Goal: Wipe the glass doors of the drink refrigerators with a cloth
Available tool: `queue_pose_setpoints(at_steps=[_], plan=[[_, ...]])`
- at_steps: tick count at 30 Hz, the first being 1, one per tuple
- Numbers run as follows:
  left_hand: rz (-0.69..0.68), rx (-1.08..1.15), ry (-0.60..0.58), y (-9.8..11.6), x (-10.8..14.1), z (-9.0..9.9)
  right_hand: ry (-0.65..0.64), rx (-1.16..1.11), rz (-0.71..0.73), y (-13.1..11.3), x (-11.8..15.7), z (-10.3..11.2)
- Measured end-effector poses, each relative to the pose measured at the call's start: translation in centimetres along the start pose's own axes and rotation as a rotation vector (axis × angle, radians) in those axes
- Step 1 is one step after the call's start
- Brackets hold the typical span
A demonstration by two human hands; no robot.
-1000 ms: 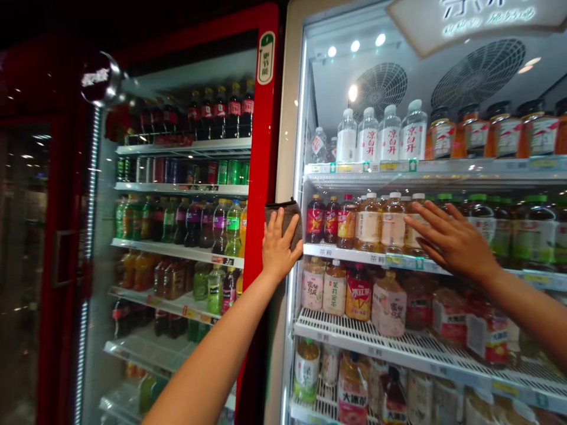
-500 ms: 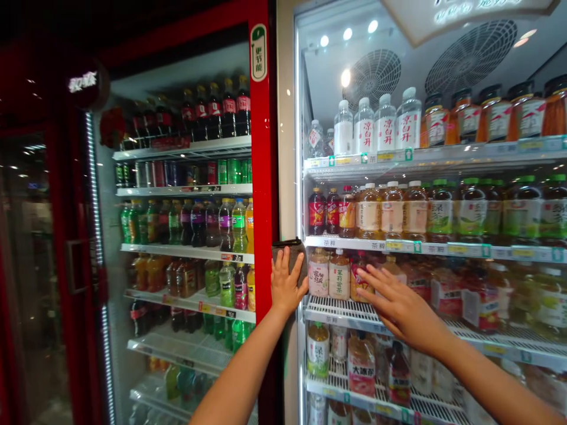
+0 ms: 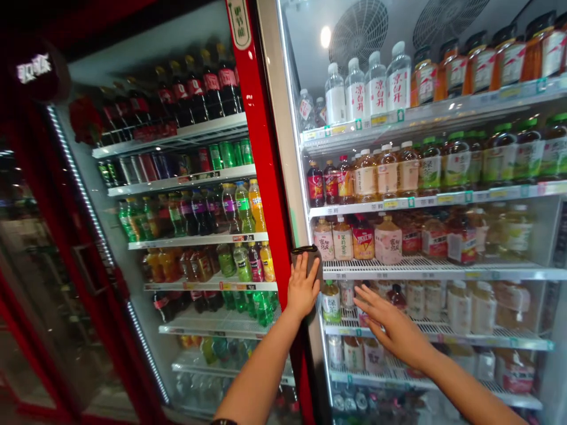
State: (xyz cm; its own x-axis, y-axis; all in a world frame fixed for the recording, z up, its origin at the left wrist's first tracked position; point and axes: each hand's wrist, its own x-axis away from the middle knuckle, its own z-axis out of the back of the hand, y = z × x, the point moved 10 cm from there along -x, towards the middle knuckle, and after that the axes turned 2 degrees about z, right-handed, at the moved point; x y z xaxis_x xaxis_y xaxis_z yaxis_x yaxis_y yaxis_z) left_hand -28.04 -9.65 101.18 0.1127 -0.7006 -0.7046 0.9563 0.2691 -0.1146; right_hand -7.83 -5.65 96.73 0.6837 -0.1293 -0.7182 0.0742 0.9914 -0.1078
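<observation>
Far-left door: at your left stands a dark red-framed door (image 3: 42,248), its contents too dim to make out.
Red cooler: next comes a lit cooler with a red frame (image 3: 261,136); cola bottles (image 3: 212,85) line its top shelf toward the right end, and green cans (image 3: 227,154) stand at the right end of the second shelf.
Left hand: your left hand (image 3: 304,289) is unclenched, fingers spread and laid flat over the cloth, pressing it in place.
Cloth: you have the grey-brown cloth (image 3: 310,256) against the pale frame (image 3: 279,106) of the right-hand cooler, level with the left end of that cooler's third shelf (image 3: 443,272); its dark hem shows above your fingertips.
Third shelf, left end: just right of the cloth, behind glass, you see a pink-labelled bottle (image 3: 323,241), then a white-labelled one (image 3: 342,241) and a red-and-yellow-labelled one (image 3: 363,239).
Right hand: your right hand (image 3: 392,324) is free of any object, fingers extended in front of the fourth shelf, left of its middle; you cannot tell whether it touches the glass.
Upper shelves, right cooler: above it you have clear bottles (image 3: 377,82) left of the top shelf's middle, amber bottles (image 3: 481,65) toward its right end, and green-capped bottles (image 3: 456,162) on the second.
</observation>
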Motion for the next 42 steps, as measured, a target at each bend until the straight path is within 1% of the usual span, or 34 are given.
queue_pose_setpoints(at_steps=[2, 5, 8, 11, 13, 15, 17, 18, 20, 21, 23, 27, 29, 30, 32, 33, 35, 38, 42], plan=[[-0.047, 0.072, -0.052, -0.3, -0.2, 1.4, 0.01, -0.068, -0.041, -0.9, -1.2, -0.9], [-0.129, 0.212, -0.127, -1.4, -0.9, 3.2, 0.061, -0.13, -0.044, -2.8, -4.9, -2.8], [-0.173, 0.399, -0.174, -3.0, -1.6, 4.5, 0.158, -0.108, -0.021, -4.7, -9.5, -5.3], [-0.177, 0.593, -0.202, -4.9, -2.0, 5.1, 0.295, -0.035, -0.053, -5.6, -13.3, -8.1], [-0.199, 0.646, -0.181, -6.2, -2.2, 5.6, 0.356, 0.037, -0.099, -5.6, -14.9, -10.1], [-0.247, 0.613, -0.116, -7.5, -2.3, 6.4, 0.387, 0.113, -0.154, -5.2, -15.9, -11.9], [-0.303, 0.52, -0.03, -8.7, -2.6, 7.1, 0.404, 0.185, -0.188, -4.5, -16.6, -12.8], [-0.325, 0.463, 0.009, -9.2, -2.8, 7.4, 0.411, 0.221, -0.192, -4.2, -17.0, -12.9], [-0.343, 0.344, 0.076, -10.2, -3.4, 7.7, 0.415, 0.291, -0.181, -3.8, -18.4, -12.0], [-0.346, 0.29, 0.105, -10.5, -3.8, 7.8, 0.415, 0.323, -0.172, -3.7, -19.5, -11.0], [-0.362, 0.207, 0.164, -10.6, -4.7, 8.2, 0.424, 0.38, -0.16, -3.5, -22.3, -8.2], [-0.397, 0.146, 0.265, -9.4, -6.7, 9.5, 0.451, 0.478, -0.154, -3.4, -29.3, -1.2], [-0.366, 0.154, 0.295, -9.0, -7.5, 9.9, 0.486, 0.529, -0.156, -3.4, -31.7, 1.5], [-0.346, 0.162, 0.304, -9.0, -7.8, 10.0, 0.501, 0.549, -0.158, -3.3, -32.2, 2.3], [-0.322, 0.174, 0.311, -9.1, -7.8, 9.7, 0.528, 0.576, -0.16, -3.2, -32.0, 2.6], [-0.321, 0.177, 0.308, -9.1, -7.5, 9.3, 0.532, 0.582, -0.157, -3.1, -31.3, 2.2], [-0.335, 0.178, 0.298, -9.2, -6.5, 8.2, 0.52, 0.583, -0.138, -3.1, -29.1, 0.3], [-0.356, 0.196, 0.278, -9.3, -4.3, 6.3, 0.466, 0.571, -0.115, -3.1, -24.4, -4.4], [-0.362, 0.259, 0.226, -9.0, -1.2, 3.7, 0.402, 0.559, -0.128, -3.2, -17.2, -11.9]])
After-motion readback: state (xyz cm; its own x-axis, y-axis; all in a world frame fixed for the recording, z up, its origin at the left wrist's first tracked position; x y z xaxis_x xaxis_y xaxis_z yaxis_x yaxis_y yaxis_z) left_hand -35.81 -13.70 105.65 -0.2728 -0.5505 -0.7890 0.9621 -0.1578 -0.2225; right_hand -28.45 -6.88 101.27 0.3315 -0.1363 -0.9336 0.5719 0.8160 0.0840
